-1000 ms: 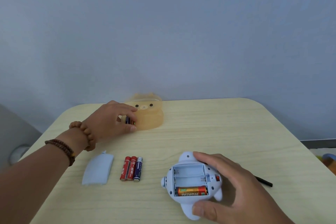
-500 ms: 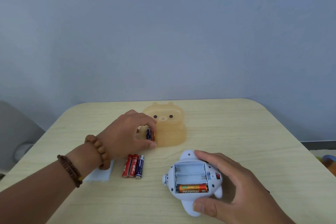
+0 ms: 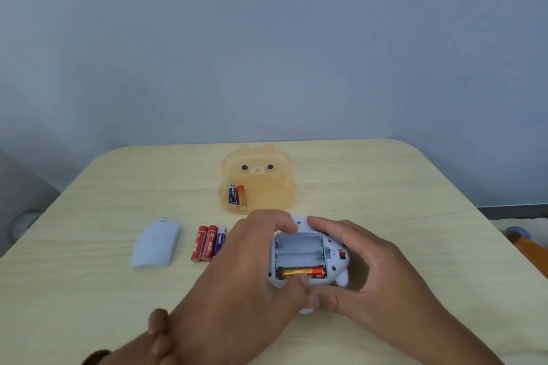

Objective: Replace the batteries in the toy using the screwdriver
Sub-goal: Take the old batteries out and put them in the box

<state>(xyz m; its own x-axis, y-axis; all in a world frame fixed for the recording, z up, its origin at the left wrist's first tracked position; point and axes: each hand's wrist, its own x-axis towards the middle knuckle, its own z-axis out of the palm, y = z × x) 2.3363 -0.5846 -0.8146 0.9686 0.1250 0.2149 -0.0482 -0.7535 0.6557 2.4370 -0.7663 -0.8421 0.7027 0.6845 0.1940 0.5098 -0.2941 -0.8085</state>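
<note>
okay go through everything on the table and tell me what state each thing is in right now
Toy: upside down, battery compartment open, one battery in the nearest slot, two slots empty.
Compartment cover: off, lying on the table.
Bear-shaped case: open, two batteries inside.
Three loose batteries: side by side on the table.
Left hand: thumb on the seated battery.
Right hand: holding the toy.

It looks like a plain room in a home or small office, though the frame does not settle which. A bare blue-grey wall (image 3: 267, 38) fills the upper half. Against it stands a small table (image 3: 400, 187) with a pale wood-grain top and rounded corners. On it sit a bear-faced plastic box (image 3: 267, 187) and a toy (image 3: 332, 249), household things rather than workshop gear.
</note>
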